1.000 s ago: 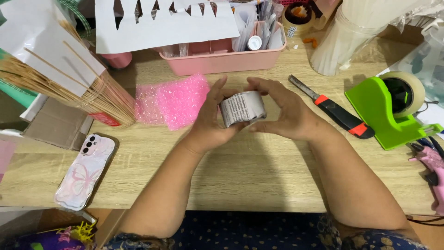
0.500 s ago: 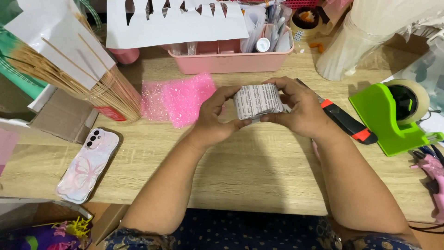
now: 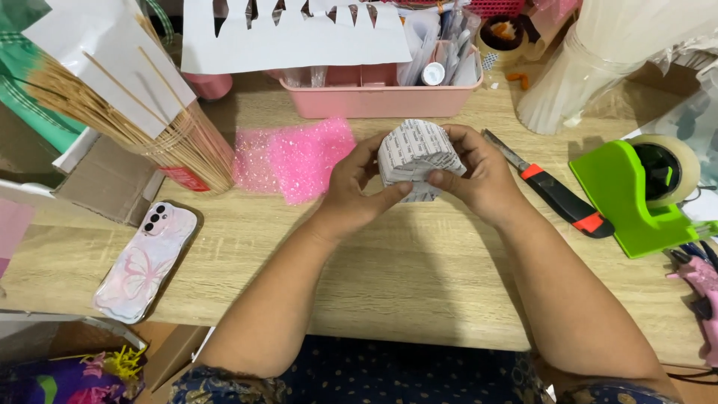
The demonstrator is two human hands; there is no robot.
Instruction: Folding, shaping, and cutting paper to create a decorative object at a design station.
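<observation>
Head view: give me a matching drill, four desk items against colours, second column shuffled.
Items:
1. tape dispenser
2. utility knife
3. organiser tray
4. folded paper piece held in both hands

Colours:
A. white with grey print
B. bright green
C. pale pink
D. black and orange handle

Pairs: 1-B, 2-D, 3-C, 4-A
</observation>
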